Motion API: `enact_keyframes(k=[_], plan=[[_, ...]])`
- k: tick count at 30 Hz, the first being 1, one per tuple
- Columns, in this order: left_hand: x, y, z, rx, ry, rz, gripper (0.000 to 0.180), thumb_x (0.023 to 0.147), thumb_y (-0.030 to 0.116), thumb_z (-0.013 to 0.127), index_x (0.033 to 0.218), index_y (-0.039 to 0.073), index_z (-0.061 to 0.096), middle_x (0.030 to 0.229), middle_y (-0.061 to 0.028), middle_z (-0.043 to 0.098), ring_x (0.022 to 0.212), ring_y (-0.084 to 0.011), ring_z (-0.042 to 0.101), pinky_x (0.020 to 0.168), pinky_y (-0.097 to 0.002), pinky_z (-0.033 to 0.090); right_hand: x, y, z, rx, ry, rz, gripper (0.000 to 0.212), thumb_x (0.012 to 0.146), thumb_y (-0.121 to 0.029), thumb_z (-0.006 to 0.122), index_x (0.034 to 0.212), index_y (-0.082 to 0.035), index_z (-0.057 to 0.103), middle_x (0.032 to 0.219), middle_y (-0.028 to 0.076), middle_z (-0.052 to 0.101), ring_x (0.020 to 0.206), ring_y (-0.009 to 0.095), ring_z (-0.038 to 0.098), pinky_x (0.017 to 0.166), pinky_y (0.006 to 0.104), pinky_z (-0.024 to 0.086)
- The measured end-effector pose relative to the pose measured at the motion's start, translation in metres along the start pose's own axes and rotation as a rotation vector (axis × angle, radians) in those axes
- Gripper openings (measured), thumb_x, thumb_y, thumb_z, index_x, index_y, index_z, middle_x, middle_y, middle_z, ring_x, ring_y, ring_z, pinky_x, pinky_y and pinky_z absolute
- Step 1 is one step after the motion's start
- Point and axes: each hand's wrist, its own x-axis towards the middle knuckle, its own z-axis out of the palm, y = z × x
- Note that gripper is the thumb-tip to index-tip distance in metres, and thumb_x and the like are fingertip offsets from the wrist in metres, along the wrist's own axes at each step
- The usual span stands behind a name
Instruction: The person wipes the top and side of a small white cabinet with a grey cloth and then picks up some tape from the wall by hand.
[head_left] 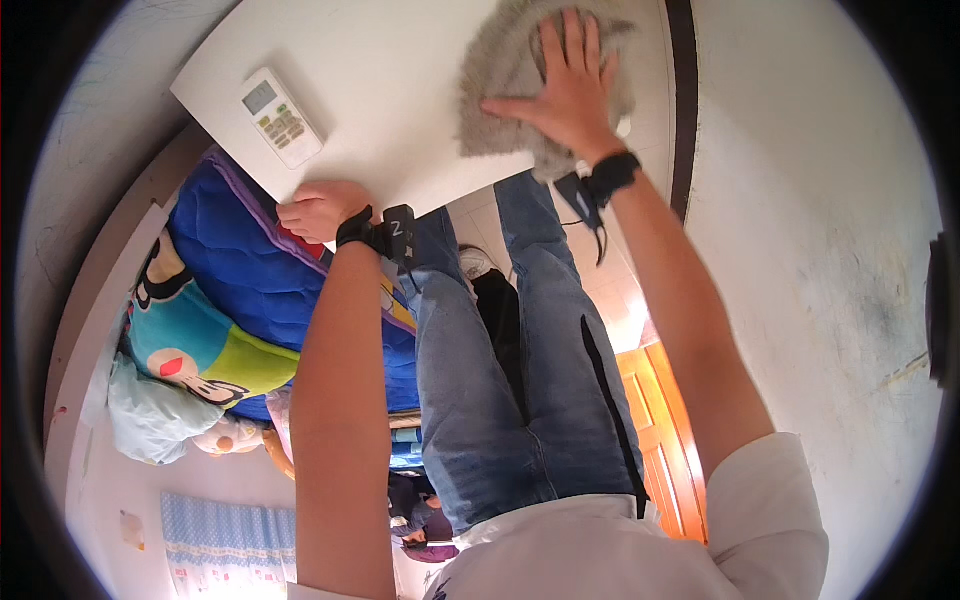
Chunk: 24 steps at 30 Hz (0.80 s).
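Note:
My right hand (568, 85) lies flat with fingers spread on a grey fluffy cloth (505, 80), pressing it onto the white tabletop (400, 110) near its right corner. My left hand (318, 208) curls over the near edge of the same table, fingers gripping the rim. A white remote control (281, 117) with a small screen and buttons lies on the table at the left, a little beyond my left hand. Both wrists carry black straps.
A bed with a blue quilt (240, 270) and a bright cartoon blanket stands at the left below the table. A white wall (800, 250) is on the right, with an orange wooden door (665, 430) beside my legs. Tiled floor lies below.

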Motion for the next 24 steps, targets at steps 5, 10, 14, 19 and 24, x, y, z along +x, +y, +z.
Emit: enact_keyframes(k=[5,10,14,19,24], plan=[[-0.002,0.007,0.002,-0.084,-0.003,-0.059,0.034,0.099,0.03,0.031,0.105,0.001,0.049,0.101,-0.0189,0.054,0.091,-0.0406,0.055,0.079,-0.0506,0.045,0.089,-0.006,-0.034,-0.026,-0.049,-0.304,0.121,0.064,-0.071,0.076,0.153,-0.005,0.029,0.164,0.018,0.011,0.151,0.035,0.004,0.117,0.0628,0.006],[-0.004,0.017,-0.008,-0.086,-0.036,-0.095,0.034,0.099,0.03,0.032,0.102,0.001,0.048,0.101,-0.0196,0.054,0.092,-0.0415,0.056,0.08,-0.052,0.045,0.095,-0.005,-0.025,-0.001,0.033,-0.303,0.122,0.062,-0.073,0.076,0.154,-0.007,0.03,0.163,0.016,0.015,0.151,0.035,0.009,0.118,0.0611,0.01],[0.008,0.005,-0.005,-0.033,-0.096,-0.097,0.035,0.099,0.031,0.03,0.101,0.0,0.048,0.101,-0.021,0.054,0.093,-0.0425,0.056,0.079,-0.0529,0.045,0.096,-0.014,-0.018,0.12,0.143,-0.318,0.118,0.063,-0.074,0.074,0.153,-0.01,0.033,0.162,0.013,0.021,0.15,0.033,0.015,0.118,0.0594,0.015],[0.001,0.014,-0.005,-0.066,-0.05,-0.1,0.035,0.099,0.031,0.03,0.103,0.001,0.047,0.101,-0.0203,0.054,0.094,-0.0418,0.055,0.079,-0.0529,0.045,0.095,-0.011,-0.021,0.055,0.196,-0.329,0.115,0.064,-0.074,0.074,0.153,-0.012,0.034,0.162,0.011,0.024,0.149,0.032,0.018,0.118,0.0572,0.017],[0.003,0.013,0.001,-0.001,-0.088,-0.107,0.035,0.098,0.031,0.032,0.102,0.0,0.048,0.103,-0.0203,0.056,0.097,-0.0419,0.056,0.08,-0.0549,0.046,0.083,-0.009,-0.018,0.049,0.192,-0.216,0.113,0.066,-0.072,0.073,0.153,-0.013,0.033,0.161,0.011,0.024,0.149,0.032,0.019,0.118,0.0563,0.018]])
